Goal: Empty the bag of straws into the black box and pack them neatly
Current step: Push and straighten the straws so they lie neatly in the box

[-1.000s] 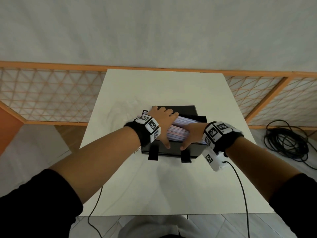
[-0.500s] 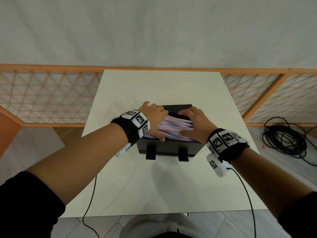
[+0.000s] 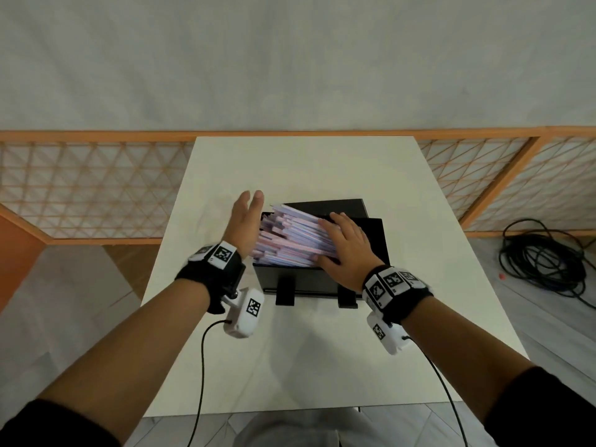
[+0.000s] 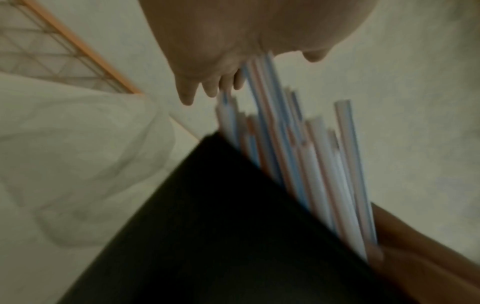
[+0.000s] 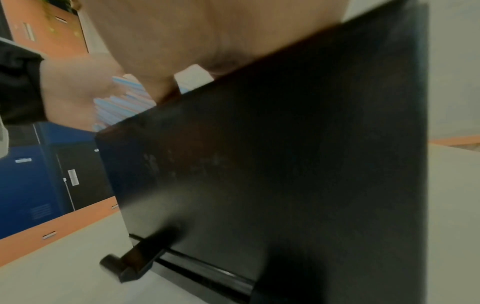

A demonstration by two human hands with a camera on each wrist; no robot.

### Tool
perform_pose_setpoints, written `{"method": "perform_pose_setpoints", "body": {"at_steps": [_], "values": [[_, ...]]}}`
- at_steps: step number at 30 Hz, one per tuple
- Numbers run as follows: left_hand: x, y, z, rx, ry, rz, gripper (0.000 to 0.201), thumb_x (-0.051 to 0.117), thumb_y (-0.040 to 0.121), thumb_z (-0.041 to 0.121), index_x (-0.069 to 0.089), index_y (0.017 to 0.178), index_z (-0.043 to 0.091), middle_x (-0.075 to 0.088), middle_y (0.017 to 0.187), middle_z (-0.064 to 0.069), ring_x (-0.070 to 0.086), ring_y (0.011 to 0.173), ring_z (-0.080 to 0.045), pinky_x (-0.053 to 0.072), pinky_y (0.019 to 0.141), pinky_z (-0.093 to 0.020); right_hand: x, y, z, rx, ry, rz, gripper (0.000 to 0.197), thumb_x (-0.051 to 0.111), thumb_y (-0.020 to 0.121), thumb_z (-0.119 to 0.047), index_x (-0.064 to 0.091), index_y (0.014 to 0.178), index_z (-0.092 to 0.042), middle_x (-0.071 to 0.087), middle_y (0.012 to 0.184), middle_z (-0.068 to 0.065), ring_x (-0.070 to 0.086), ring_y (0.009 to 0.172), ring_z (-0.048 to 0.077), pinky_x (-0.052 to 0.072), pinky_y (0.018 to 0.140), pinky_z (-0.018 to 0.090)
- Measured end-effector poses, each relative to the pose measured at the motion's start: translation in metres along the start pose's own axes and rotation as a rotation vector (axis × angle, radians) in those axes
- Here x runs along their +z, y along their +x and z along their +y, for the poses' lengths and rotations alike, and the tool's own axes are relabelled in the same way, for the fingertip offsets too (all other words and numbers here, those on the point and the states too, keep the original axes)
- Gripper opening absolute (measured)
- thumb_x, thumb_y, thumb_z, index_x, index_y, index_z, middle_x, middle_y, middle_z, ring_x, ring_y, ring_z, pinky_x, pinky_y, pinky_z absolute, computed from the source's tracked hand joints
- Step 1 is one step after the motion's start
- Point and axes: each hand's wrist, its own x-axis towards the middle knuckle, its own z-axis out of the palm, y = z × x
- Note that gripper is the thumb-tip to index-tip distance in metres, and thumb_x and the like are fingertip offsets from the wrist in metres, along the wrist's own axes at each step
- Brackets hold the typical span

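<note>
The black box [image 3: 375, 250] stands mid-table with its lid [image 3: 325, 206] tipped open behind. A heap of pink, blue and white straws [image 3: 290, 240] lies slanted in it, their left ends sticking up over the rim. My left hand [image 3: 246, 221] is flat and upright, palm against those ends, fingers straight. My right hand [image 3: 345, 243] lies spread on the straws' right part. The left wrist view shows blurred straws [image 4: 298, 154] rising from the box [image 4: 221, 236] beside my fingers [image 4: 207, 86]. The clear bag [image 4: 78, 154] lies crumpled left of the box.
Two black latches [image 3: 285, 293] jut from the box's front wall [image 5: 259, 164]. The white table [image 3: 306, 366] has free room in front and behind. An orange lattice fence [image 3: 80, 188] runs behind it. Black cable [image 3: 545, 262] is coiled on the floor at right.
My left hand came off the top of the straws and swung to the box's left side, now upright against the straw ends. My right hand stayed on the right part.
</note>
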Motion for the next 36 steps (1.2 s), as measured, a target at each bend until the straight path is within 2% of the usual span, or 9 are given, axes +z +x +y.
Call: {"method": "perform_pose_setpoints", "body": {"at_steps": [2,4,8,11,14,17,25,31,36], "values": [[0.019,-0.001,-0.007,-0.032,-0.075,-0.006,0.054,0.03,0.1,0.044,0.031,0.143,0.011,0.058,0.117,-0.007,0.062,0.096,-0.023,0.052,0.077,-0.025,0.004,-0.002,0.0,0.007,-0.01,-0.009,0.08,0.031,0.077,-0.065,0.019,0.148,-0.028,0.012,0.158,0.004,0.002,0.147,0.022,0.007,0.12,0.048],[0.031,-0.001,-0.007,0.008,-0.097,0.011,0.043,0.029,0.101,0.045,0.041,0.127,0.013,0.061,0.1,-0.01,0.06,0.074,-0.018,0.051,0.061,-0.029,0.002,-0.005,0.005,-0.012,-0.012,-0.003,0.084,0.024,0.073,-0.067,0.018,0.148,-0.028,0.013,0.157,0.004,0.002,0.147,0.022,0.007,0.119,0.048],[0.018,0.01,-0.006,0.016,0.053,0.02,0.061,0.029,0.099,0.05,0.027,0.147,0.012,0.03,0.153,-0.01,0.033,0.138,-0.024,0.025,0.114,-0.04,-0.014,-0.01,0.013,-0.004,0.055,0.072,0.089,0.035,0.066,-0.062,0.029,0.144,-0.019,0.033,0.147,0.007,0.028,0.138,0.027,0.021,0.115,0.043],[0.005,0.002,0.015,0.302,0.492,-0.051,0.087,0.045,0.087,0.064,0.018,0.15,0.012,0.015,0.158,-0.007,0.012,0.146,-0.02,0.013,0.119,-0.04,-0.034,-0.009,0.024,0.046,0.069,0.006,0.083,0.06,0.068,-0.05,0.036,0.14,-0.016,0.042,0.137,0.007,0.041,0.127,0.027,0.034,0.108,0.039],[0.024,-0.014,0.041,0.617,1.179,-0.358,0.12,0.044,0.065,0.087,0.008,0.15,0.01,0.007,0.16,-0.007,0.001,0.147,-0.021,0.003,0.119,-0.048,-0.045,0.002,0.026,0.123,-0.045,-0.205,0.089,0.075,0.072,-0.037,0.028,0.144,-0.014,0.037,0.141,0.008,0.041,0.129,0.028,0.035,0.109,0.04],[0.048,-0.016,0.044,0.677,1.61,-0.492,0.131,0.046,0.058,0.091,0.005,0.15,0.008,0.015,0.157,-0.01,0.013,0.145,-0.028,0.0,0.116,-0.056,-0.035,0.014,0.019,0.186,-0.055,-0.309,0.09,0.074,0.071,-0.035,0.026,0.144,-0.015,0.037,0.139,0.009,0.046,0.124,0.027,0.038,0.107,0.038],[0.052,-0.015,0.065,0.64,1.725,-0.471,0.127,0.06,0.057,0.083,0.01,0.15,0.012,0.041,0.145,-0.01,0.043,0.128,-0.03,-0.004,0.113,-0.062,-0.034,0.017,0.014,0.147,-0.084,-0.181,0.062,0.071,0.072,-0.024,0.043,0.127,-0.015,0.051,0.124,0.008,0.055,0.11,0.028,0.048,0.093,0.043],[0.058,-0.018,0.073,0.743,1.71,-0.455,0.122,0.058,0.057,0.083,0.021,0.146,0.009,0.04,0.144,-0.008,0.033,0.134,-0.031,-0.001,0.113,-0.061,-0.043,0.019,0.009,0.102,-0.15,-0.251,0.07,0.071,0.073,-0.03,0.039,0.135,-0.018,0.049,0.128,0.006,0.051,0.116,0.028,0.045,0.097,0.043],[0.066,-0.015,0.051,0.605,1.75,-0.504,0.132,0.058,0.054,0.086,0.011,0.149,0.007,0.031,0.148,-0.015,0.029,0.135,-0.034,0.007,0.114,-0.06,-0.062,0.011,0.01,0.094,-0.218,-0.207,0.068,0.07,0.076,-0.035,0.039,0.135,-0.023,0.045,0.131,0.003,0.042,0.122,0.026,0.039,0.101,0.041]]}}
